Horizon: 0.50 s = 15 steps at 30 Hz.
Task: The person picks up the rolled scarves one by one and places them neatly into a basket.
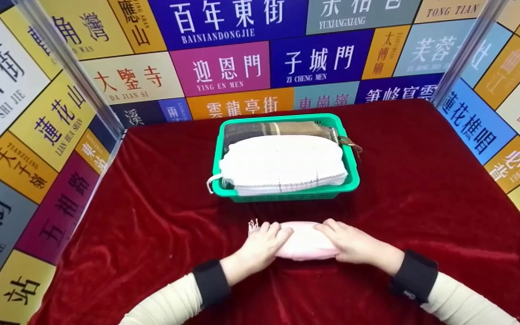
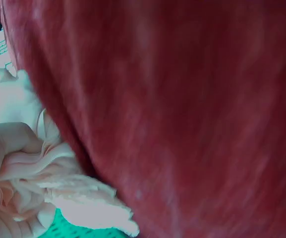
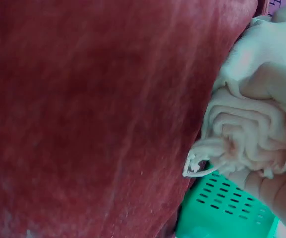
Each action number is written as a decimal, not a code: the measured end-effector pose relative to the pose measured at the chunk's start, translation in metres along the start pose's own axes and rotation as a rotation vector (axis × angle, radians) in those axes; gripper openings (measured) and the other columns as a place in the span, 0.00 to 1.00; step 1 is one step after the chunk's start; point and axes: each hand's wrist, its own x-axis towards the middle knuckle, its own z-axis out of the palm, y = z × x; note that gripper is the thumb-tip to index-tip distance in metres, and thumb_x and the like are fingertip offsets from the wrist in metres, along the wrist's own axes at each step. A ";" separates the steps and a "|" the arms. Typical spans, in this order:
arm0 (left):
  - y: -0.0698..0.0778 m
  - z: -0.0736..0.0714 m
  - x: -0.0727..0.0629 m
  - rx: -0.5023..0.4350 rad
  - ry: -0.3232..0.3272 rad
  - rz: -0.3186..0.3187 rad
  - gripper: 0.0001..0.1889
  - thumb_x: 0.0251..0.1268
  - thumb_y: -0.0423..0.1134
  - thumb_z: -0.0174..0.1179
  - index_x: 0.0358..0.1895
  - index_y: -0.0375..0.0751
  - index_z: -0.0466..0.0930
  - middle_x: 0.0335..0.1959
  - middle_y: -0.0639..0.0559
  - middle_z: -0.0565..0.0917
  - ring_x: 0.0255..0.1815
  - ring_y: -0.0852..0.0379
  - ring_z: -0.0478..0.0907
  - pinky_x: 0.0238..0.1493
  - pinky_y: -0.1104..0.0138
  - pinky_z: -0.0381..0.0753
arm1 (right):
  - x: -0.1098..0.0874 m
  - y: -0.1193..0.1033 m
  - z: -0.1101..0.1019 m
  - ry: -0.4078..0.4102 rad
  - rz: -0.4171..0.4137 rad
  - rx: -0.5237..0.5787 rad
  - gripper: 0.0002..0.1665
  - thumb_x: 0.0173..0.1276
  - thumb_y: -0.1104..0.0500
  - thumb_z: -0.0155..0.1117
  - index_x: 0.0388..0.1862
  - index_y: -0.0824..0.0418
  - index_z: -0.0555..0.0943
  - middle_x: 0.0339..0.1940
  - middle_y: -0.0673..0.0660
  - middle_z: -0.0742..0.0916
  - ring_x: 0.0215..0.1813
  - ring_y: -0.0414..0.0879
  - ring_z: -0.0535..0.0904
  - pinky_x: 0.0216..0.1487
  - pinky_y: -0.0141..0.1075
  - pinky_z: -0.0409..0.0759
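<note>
A pale pink folded cloth with a fringe, looking like a scarf (image 1: pixel 306 241), is held between both hands over the red-covered table. The left hand (image 1: pixel 264 243) grips its left end, where white tassels stick out past the fingers. Its right end is in the right hand (image 1: pixel 348 241), thumb and fingers on opposite sides. In the left wrist view, the left hand (image 2: pixel 9 148) pinches bunched layers of the scarf (image 2: pixel 58 161). Stacked folds of the scarf (image 3: pixel 242 121) show in the right wrist view, with the right hand (image 3: pixel 276 89) curled round them.
Beyond the hands stands a green plastic basket (image 1: pixel 282 197) with perforated sides. It holds a folded white cloth (image 1: pixel 285 160) in front and a brown plaid cloth (image 1: pixel 296 129) behind. Wrinkled dark red velvet (image 1: pixel 165 216) covers the table. Panels with printed signs (image 1: pixel 224 72) enclose the back and sides.
</note>
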 end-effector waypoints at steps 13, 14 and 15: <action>-0.010 -0.026 0.008 -0.068 -0.335 0.041 0.32 0.37 0.54 0.67 0.50 0.50 0.69 0.51 0.46 0.71 0.51 0.46 0.69 0.50 0.52 0.69 | 0.004 -0.012 -0.003 -0.051 0.046 -0.152 0.42 0.35 0.57 0.72 0.55 0.61 0.70 0.47 0.60 0.76 0.47 0.57 0.74 0.45 0.50 0.74; -0.012 -0.027 0.010 -0.107 -0.381 0.015 0.33 0.38 0.59 0.66 0.51 0.50 0.69 0.56 0.45 0.69 0.55 0.43 0.67 0.52 0.48 0.68 | 0.005 -0.013 -0.005 -0.087 0.070 -0.165 0.44 0.36 0.53 0.72 0.56 0.62 0.69 0.49 0.62 0.76 0.51 0.61 0.72 0.49 0.54 0.72; -0.013 -0.027 0.012 -0.146 -0.415 -0.008 0.34 0.39 0.63 0.64 0.51 0.50 0.68 0.60 0.44 0.67 0.59 0.41 0.66 0.54 0.46 0.66 | 0.007 -0.015 -0.006 -0.122 0.092 -0.169 0.47 0.35 0.49 0.72 0.57 0.64 0.69 0.52 0.65 0.75 0.54 0.65 0.70 0.52 0.58 0.68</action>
